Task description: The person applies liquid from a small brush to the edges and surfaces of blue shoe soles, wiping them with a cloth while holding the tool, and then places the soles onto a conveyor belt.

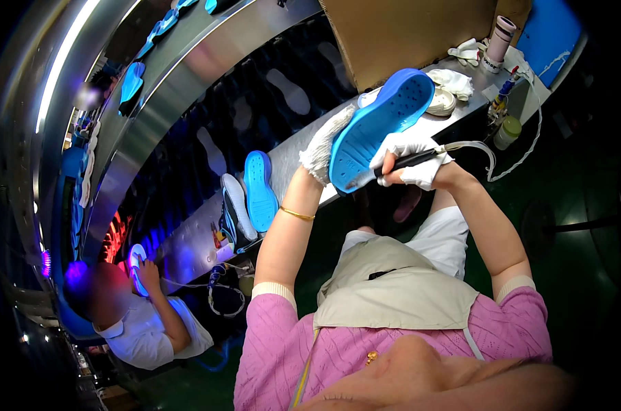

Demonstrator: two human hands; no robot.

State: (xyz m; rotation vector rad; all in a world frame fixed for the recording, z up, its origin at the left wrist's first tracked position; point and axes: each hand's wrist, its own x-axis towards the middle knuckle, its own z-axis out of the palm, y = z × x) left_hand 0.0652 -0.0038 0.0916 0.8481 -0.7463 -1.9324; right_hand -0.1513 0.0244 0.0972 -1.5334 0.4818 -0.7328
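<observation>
My left hand (326, 147), in a white knit glove, grips the edge of a blue shoe sole (372, 127) and holds it tilted above the metal bench. Rows of small holes show in the sole's toe part, grooves toward its heel. My right hand (413, 159), in a white glove with bare fingertips, is closed around a black-handled brush (414, 158). A pale tube (478, 145) runs from the handle's back end. The brush's front end lies at the inner heel of the sole; its tip is hard to make out.
On the bench (303, 133) stand another blue sole (260, 192), a dark shoe upper (236, 209), white shoes (442, 103) and a pink tumbler (500, 42). Beyond runs a dark conveyor (242, 103) carrying soles. A co-worker (153, 322) sits at the left, holding a sole.
</observation>
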